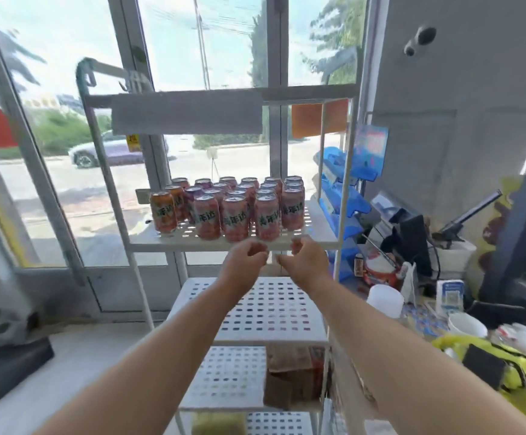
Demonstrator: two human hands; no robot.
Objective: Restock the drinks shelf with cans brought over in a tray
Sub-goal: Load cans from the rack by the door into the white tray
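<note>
Several orange and pink soda cans [236,218] stand upright in rows on a white perforated tray [313,229], which rests on the middle level of a white metal shelf rack [344,171]. My left hand [245,260] and my right hand [306,259] are side by side just below the tray's front edge. Their fingers are loosely curled and I see nothing in them. The right hand's fingertips reach the tray's front lip; whether they touch it I cannot tell. The level above the cans holds nothing.
A bare perforated shelf [264,309] lies under my forearms, and brown boxes [293,375] sit on a lower level. Glass doors stand behind the rack. To the right is a cluttered counter with a blue display rack [340,196], a white cup [384,299] and a yellow bag [525,381].
</note>
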